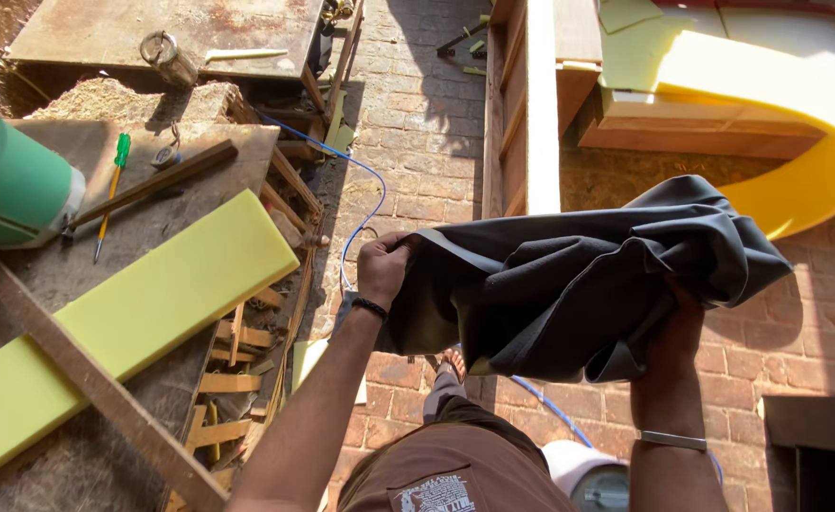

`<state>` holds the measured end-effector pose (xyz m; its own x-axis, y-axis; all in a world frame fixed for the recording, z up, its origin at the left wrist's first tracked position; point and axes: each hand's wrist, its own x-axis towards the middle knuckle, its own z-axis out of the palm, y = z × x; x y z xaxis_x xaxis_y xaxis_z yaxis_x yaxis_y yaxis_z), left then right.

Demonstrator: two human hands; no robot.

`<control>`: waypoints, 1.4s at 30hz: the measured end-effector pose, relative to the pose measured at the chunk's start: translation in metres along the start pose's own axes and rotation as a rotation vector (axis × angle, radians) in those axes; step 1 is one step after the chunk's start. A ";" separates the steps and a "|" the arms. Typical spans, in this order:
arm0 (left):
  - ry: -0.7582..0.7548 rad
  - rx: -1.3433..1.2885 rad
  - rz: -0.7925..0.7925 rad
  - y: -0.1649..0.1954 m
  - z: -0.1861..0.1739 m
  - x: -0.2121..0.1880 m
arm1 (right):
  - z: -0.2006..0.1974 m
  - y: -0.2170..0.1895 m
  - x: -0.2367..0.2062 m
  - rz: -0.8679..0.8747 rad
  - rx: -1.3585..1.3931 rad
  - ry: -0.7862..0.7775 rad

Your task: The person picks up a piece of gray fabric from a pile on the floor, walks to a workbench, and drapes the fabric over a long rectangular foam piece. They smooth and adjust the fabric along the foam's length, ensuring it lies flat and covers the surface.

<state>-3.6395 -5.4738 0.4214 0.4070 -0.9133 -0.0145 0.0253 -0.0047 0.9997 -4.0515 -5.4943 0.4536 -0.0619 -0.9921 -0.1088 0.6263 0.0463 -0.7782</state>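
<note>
Brick paving (417, 123) in sun and shade fills the middle of the view, seen from above by a person standing on it. At left stands a worn wooden table (48, 446) carrying a long slab of lime-green foam (133, 322) laid diagonally, with a wooden batten (86, 379) crossing in front of it. Further back on the table lie a green-handled screwdriver (112, 185), a dark wooden strip (152, 185) and a green cylindrical container (15, 185) on its side. A blue hose (365, 204) runs across the bricks past the table edge. At upper right a wooden frame (517, 104) holds a thick yellow foam sheet (797, 123) that curves down over its edge.

Both hands are raised in front of the person, with a bundle of dark grey fabric (579, 275) held between them above the bricks, clear of the table.

Left hand (382, 268): grip pressed together, fingers curled over and pinching the left edge of the fabric. A dark band sits on that wrist. The cloth hangs to the right of this grip and slightly below it.

Right hand (678, 327): mostly hidden under the fabric, which drapes over the fingers; only the heel of the hand and the wrist with a metal bracelet show. The hand supports the bundle from beneath, but whether the grip is closed on the cloth cannot be told.
</note>
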 end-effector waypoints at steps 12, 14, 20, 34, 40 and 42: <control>-0.198 -0.114 0.104 0.075 0.060 0.290 | 0.071 0.017 0.249 -0.049 0.066 0.078; -0.252 -0.160 0.073 0.062 0.066 0.340 | 0.081 0.030 0.281 -0.102 0.071 0.087; -0.333 -0.165 -0.024 0.036 0.095 0.510 | 0.122 0.068 0.381 -0.164 0.034 0.290; -0.908 0.950 0.132 0.045 0.124 0.703 | 0.281 0.038 0.511 -0.738 -0.009 0.180; -0.700 0.866 0.031 0.032 0.180 0.821 | 0.284 0.026 0.605 -0.851 -0.073 0.220; -0.643 0.724 0.048 0.042 0.215 0.877 | 0.275 0.019 0.649 -0.890 -0.075 0.224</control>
<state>-3.4776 -6.3628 0.4553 -0.1896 -0.9662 -0.1746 -0.6344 -0.0151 0.7729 -3.8661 -6.1689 0.5385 -0.6503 -0.6206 0.4382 0.2242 -0.7079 -0.6698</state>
